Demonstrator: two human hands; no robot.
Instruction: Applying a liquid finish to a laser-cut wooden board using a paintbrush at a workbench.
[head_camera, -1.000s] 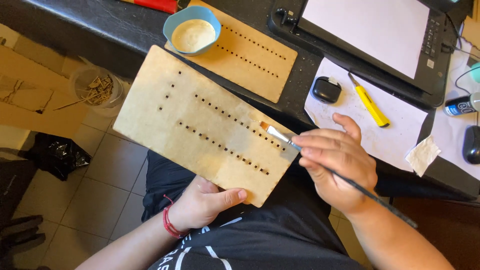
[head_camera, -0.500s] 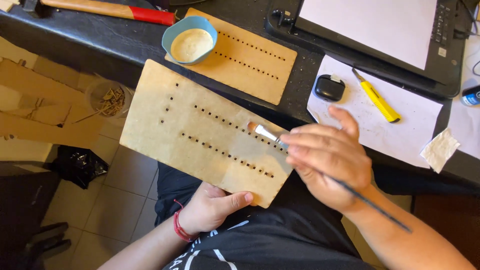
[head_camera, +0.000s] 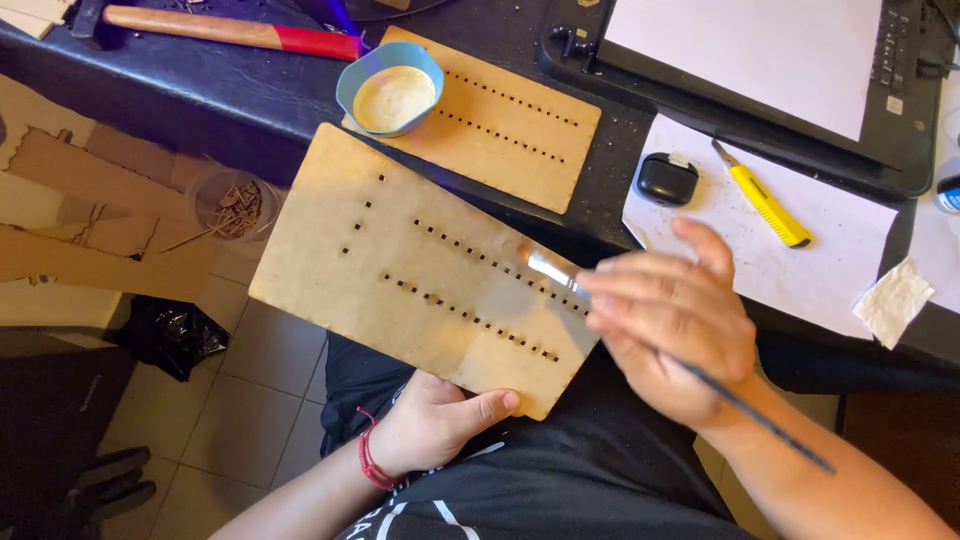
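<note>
My left hand (head_camera: 440, 425) grips the near edge of a tan wooden board (head_camera: 400, 250) pierced with rows of small square holes, holding it tilted over my lap. My right hand (head_camera: 670, 320) holds a thin dark-handled paintbrush (head_camera: 745, 410). Its metal ferrule and bristles (head_camera: 540, 264) rest on the board's right part, by the hole rows. A blue bowl (head_camera: 390, 90) of cream-coloured paste sits just beyond the board's far edge, on a second perforated board (head_camera: 520, 125).
On the dark table (head_camera: 200, 90) lie a red-handled hammer (head_camera: 230, 30), a small black case (head_camera: 666, 178), a yellow utility knife (head_camera: 765, 200) on white paper, and a laptop (head_camera: 900, 150) covered by a sheet. Wood offcuts and a clear cup of scraps (head_camera: 230, 205) are at the left.
The brush tip has slid left along the board by the hole rows, and my right hand is blurred with motion. My left hand keeps its grip on the board.
</note>
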